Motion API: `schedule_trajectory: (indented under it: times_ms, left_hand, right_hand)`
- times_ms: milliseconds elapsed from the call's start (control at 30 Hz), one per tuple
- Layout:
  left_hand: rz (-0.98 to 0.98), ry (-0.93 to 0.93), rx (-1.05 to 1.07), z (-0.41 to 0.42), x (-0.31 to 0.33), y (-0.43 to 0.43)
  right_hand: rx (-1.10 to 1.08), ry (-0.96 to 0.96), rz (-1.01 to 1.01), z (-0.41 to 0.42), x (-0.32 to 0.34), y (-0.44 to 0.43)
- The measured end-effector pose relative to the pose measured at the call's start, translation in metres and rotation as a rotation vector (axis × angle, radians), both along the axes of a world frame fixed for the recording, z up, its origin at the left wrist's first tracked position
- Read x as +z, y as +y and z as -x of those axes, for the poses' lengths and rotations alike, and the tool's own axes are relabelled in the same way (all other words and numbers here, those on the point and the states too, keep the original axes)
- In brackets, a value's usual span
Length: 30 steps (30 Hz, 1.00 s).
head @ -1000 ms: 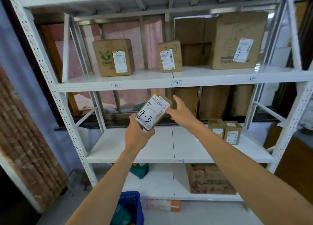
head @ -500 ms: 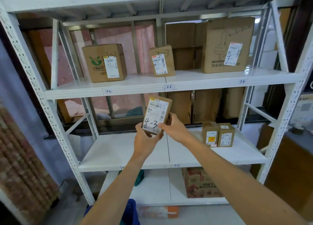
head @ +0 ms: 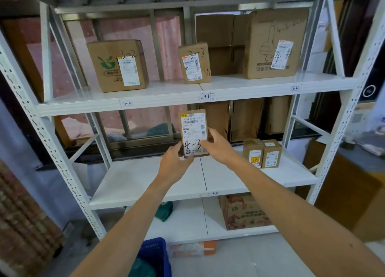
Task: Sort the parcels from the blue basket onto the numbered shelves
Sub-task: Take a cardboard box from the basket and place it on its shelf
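At the far left stood a brick wall [head: 18,214], and beside it the white rack [head: 39,126] with its punched uprights. On the upper shelf [head: 166,91] the 3-2 box [head: 117,65] sat above the 3-2 tag [head: 127,103]. Low down, cut by the bottom edge of the view, the blue basket [head: 155,253] stood on the floor in front of the rack, with something teal inside it. A green bundle [head: 164,211] lay on the bottom shelf [head: 187,224].

Near the centre, the left hand [head: 173,162] gripped the lower left corner of the 4-3 parcel [head: 194,134], fingers curled round its edge. The parcel was held upright, its label and the handwritten 4-3 facing the camera, over the middle shelf [head: 135,180], close to the seam between the 2 shelf panels. Whether its bottom edge touched the shelf could not be told. The right hand [head: 218,147] clasped the parcel's right side, thumb laid across the front beside the writing. Directly above, the 3-3 box [head: 194,63] stood upright on the upper shelf over the 3-3 tag [head: 206,96].

Further right on the middle shelf, the yellow-stickered box [head: 253,154] and the 4-4 box [head: 271,154] stood side by side, touching. Below them a printed carton [head: 243,213] rested on the bottom shelf. On the upper shelf the large box [head: 275,43], its label marked 4, stood behind the 3-4 tag [head: 294,88].
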State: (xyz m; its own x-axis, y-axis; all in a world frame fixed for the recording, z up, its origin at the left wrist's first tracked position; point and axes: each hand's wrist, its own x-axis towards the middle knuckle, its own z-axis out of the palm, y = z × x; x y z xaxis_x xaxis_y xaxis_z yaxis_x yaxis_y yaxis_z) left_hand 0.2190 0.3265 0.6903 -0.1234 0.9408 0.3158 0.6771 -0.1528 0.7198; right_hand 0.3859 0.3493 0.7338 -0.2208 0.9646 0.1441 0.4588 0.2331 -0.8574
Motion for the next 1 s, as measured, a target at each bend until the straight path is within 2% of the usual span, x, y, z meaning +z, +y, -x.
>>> schedule_trajectory:
  times_ms: [200,433,700,1000]
  left_hand:
    - [0.028,-0.065,-0.109,0.012,0.000,0.006]
    - [0.130,-0.182,-0.136,0.006,-0.024,0.045]
    - [0.298,-0.241,-0.002,-0.019,-0.082,0.151]
    - [0.493,-0.339,0.136,-0.033,-0.187,0.283]
  right_hand:
    - [-0.009,-0.039,-0.003,0.001,-0.009,0.004]
    - [-0.032,-0.042,0.064,-0.010,-0.043,0.043]
    - [0.056,-0.105,0.220,-0.035,-0.097,0.155]
    - [0.118,-0.229,0.353,-0.050,-0.215,0.294]
